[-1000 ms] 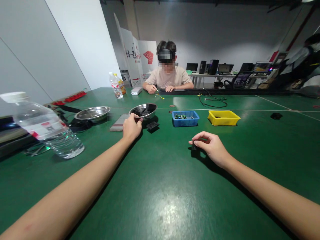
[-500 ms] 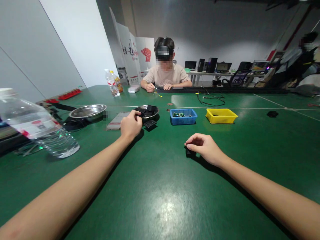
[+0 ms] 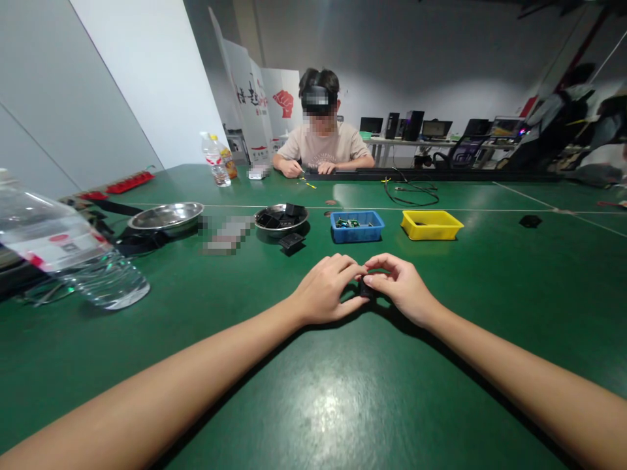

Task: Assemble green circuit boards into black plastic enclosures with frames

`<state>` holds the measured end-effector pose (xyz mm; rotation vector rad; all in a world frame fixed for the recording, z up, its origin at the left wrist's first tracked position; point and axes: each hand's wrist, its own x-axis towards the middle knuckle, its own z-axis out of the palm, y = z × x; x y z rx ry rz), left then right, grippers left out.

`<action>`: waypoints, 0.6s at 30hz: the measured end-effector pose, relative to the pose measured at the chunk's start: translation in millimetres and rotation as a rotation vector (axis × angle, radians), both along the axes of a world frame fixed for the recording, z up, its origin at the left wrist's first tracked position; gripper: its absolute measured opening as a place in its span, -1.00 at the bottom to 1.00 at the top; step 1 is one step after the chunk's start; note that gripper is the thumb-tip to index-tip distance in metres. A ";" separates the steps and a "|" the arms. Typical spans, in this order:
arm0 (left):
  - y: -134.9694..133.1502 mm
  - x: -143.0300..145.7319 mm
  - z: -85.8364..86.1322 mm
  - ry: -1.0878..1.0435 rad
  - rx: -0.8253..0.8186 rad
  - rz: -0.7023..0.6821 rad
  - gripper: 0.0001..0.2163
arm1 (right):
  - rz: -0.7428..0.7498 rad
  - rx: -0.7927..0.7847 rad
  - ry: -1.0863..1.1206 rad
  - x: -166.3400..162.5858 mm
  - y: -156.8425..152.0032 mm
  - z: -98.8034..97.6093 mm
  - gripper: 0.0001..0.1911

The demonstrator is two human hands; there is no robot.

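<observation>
A small black plastic part [image 3: 365,288] is between my two hands, low over the green table [image 3: 313,365]. My right hand [image 3: 405,290] pinches it from the right with thumb and fingers. From the left, my left hand [image 3: 329,290] has its thumb and fingertips closed against the same part. Much of the part is hidden by the fingers, so its exact kind cannot be made out. Beyond the hands stands a round metal dish [image 3: 280,230] holding several black plastic pieces, and another black piece [image 3: 292,243] lies in front of it.
A blue bin [image 3: 356,234] with small green circuit boards and a yellow bin [image 3: 432,232] stand beyond my hands. At left are a large water bottle [image 3: 73,251] and an empty metal dish [image 3: 166,219]. A person [image 3: 321,140] sits across the table near a black cable [image 3: 414,196].
My left hand has moved from the metal dish toward me and to the right, and now meets the black part. The right hand stays at nearly the same spot.
</observation>
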<state>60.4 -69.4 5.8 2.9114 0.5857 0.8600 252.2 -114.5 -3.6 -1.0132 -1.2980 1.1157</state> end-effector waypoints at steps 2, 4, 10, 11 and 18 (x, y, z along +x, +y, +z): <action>3.9 -2.3 -1.5 -0.044 0.011 0.011 -0.72 | 0.011 -0.003 0.001 -0.9 -0.1 -0.8 -0.64; 8.6 -4.9 -2.6 -0.126 0.011 0.054 -0.74 | 0.027 -0.013 0.010 -1.3 0.4 -1.8 -0.59; 17.6 -8.6 -7.4 -0.229 0.028 0.151 -0.67 | 0.090 -0.024 -0.008 -1.5 0.7 -3.3 -0.57; 18.5 -9.0 -8.5 -0.218 0.027 0.139 -0.65 | 0.086 -0.012 -0.026 -1.3 0.7 -3.2 -0.60; 22.2 -12.0 -12.8 -0.216 -0.096 0.011 -0.69 | 0.072 -0.046 -0.053 3.0 3.8 -1.3 -0.70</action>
